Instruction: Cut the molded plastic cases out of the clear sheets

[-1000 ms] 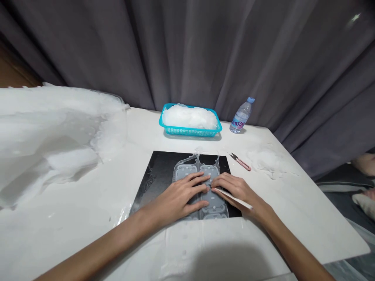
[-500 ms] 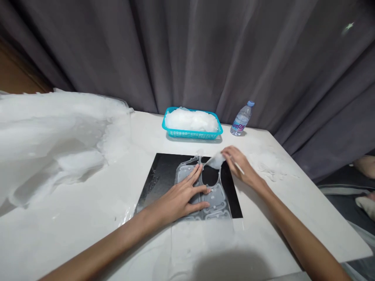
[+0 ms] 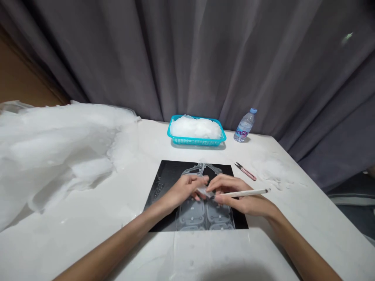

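Close together over a black sheet [image 3: 170, 171], my two hands meet at a small translucent whitish piece [image 3: 205, 192]. My left hand [image 3: 186, 190] has its fingers curled and pinches that piece from the left. My right hand [image 3: 238, 195] is closed, its fingertips at the piece's other side, and a slim white pen-like stick [image 3: 249, 192] lies in its grip, pointing right. Beneath both hands, a clear plastic sheet with moulded shapes [image 3: 191, 216] lies on the black sheet. Its middle is hidden by the hands.
A blue basket [image 3: 196, 141] of white fluffy stuffing [image 3: 195, 128] stands at the back, with a water bottle [image 3: 245, 127] to its right. Pink-handled thread snips [image 3: 246, 171] lie right of the black sheet. More stuffing [image 3: 73, 144] fills the table's left; a small tuft [image 3: 274, 168] lies right.
My left hand has lifted off the clear sheet and curled its fingers. My right hand has come down and left to meet it with the piece. The snips now show.
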The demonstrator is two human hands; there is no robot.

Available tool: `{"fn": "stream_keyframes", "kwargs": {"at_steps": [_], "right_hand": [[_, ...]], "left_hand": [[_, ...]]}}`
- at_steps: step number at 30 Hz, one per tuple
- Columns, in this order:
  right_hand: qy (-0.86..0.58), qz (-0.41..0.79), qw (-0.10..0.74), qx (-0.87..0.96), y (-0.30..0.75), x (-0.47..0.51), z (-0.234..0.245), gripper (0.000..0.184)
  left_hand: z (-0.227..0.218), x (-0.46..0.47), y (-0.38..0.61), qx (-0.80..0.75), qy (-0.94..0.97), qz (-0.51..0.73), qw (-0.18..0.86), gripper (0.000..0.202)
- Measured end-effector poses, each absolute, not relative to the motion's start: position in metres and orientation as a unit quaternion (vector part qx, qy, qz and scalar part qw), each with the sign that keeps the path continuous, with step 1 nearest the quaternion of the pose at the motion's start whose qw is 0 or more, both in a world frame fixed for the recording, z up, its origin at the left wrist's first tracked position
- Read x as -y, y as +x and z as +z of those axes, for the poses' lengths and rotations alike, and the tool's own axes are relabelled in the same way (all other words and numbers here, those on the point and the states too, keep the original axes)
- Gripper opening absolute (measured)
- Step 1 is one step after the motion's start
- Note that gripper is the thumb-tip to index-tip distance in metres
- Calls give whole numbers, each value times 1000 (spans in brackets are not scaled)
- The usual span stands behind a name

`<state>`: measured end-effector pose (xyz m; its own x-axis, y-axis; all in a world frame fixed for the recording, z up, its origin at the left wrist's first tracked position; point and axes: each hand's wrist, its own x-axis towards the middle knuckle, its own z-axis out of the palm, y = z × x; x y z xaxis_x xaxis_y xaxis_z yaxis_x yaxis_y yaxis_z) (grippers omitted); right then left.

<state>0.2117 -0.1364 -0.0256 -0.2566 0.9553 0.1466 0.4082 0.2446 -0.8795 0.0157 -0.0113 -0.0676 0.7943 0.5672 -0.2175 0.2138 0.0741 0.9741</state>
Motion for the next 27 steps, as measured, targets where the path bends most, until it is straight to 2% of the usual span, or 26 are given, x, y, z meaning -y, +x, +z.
{"fn": "stream_keyframes", "kwargs": {"at_steps": [2,6,8,11,15,21,27], "right_hand": [[-498,364,372,694,217,135,-29,28],[-577,199,424,669,225,123,-48,52],[-596,181,409,667,221,115,-58,50],[-596,232,360,680,208,106,-68,40],[-610,258,352,661,197,99,-74,28],[-694,168,363,598,209,79,-90,26],[-676,156,361,623,225,81,-83,21]], "left_hand": [[-71,11,15,-289,668,148,669,49],[-78,18,9,-289,692,180,636,40],[-79,21,8,-278,712,188,617,37],[-79,21,8,-247,743,194,591,30],[-78,25,9,-236,761,201,570,25],[-84,50,6,-265,806,216,484,21],[-75,25,0,-289,770,192,535,32]]}}
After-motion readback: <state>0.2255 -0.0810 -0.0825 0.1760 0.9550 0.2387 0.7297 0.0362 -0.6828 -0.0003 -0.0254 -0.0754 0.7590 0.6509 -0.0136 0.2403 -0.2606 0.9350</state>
